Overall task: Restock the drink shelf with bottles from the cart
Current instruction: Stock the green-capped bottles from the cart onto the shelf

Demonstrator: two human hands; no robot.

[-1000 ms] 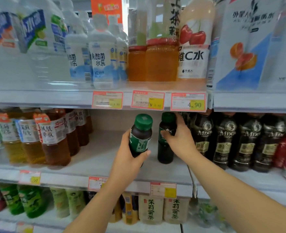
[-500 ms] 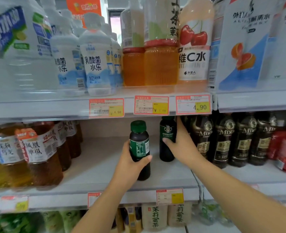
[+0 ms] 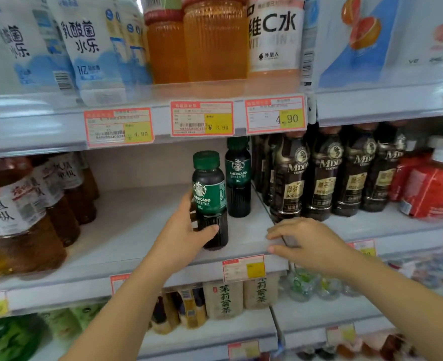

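We take the front Americano bottle [image 3: 210, 196] as our landmark: dark, green cap, green label, upright, base on the middle shelf [image 3: 126, 230] near its front edge. The left hand [image 3: 186, 233] grips its lower half, thumb across the front and the other fingers curled round behind.

The second Americano bottle [image 3: 238, 178] stands just behind and right of it, upright, further back on the same board; we can't tell if the two touch. The right hand [image 3: 306, 243] is right of the landmark and lower, apart from it. Its fingers are loose and only slightly bent, laid over the shelf's front lip with the thumb at the edge, and there is no bottle in them.

Further right of the landmark is a row of MDO coffee bottles [image 3: 322, 175], then red bottles [image 3: 428, 183]. Well to its left are brown tea bottles [image 3: 32, 212]. Above it are price tags [image 3: 202, 118] on the upper shelf rail. Below it are jasmine tea bottles [image 3: 224, 298], blurred.
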